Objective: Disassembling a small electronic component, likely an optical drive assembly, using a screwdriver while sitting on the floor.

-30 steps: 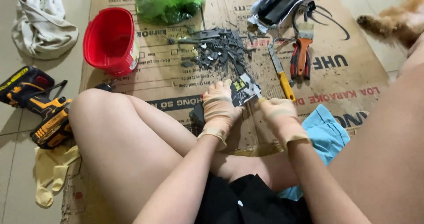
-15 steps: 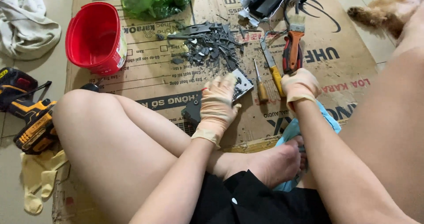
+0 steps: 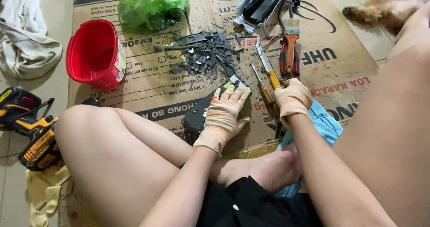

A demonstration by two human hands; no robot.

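My left hand [image 3: 224, 115], in a beige glove, lies over a flat black device [image 3: 195, 117] on the cardboard [image 3: 148, 83] and holds it down, fingers pointing away from me. To its right, my gloved right hand [image 3: 293, 97] is curled around the yellow handle of a knife [image 3: 265, 62] whose blade points away. A wooden-handled screwdriver [image 3: 264, 90] lies between the two hands. My bare legs frame both hands.
Beyond the hands lie a pile of dark broken pieces [image 3: 206, 57], orange-handled pliers [image 3: 289, 54], a brush [image 3: 291, 27] and a black casing [image 3: 264, 1]. A red bucket [image 3: 92, 52], a green bag [image 3: 152, 5], a yellow drill [image 3: 33, 135] and a cloth [image 3: 24, 34] sit left; a dog [image 3: 389, 7] lies far right.
My right hand has left the black device, moved right and closed on the yellow knife handle. My left hand has stayed on the device, now flatter.
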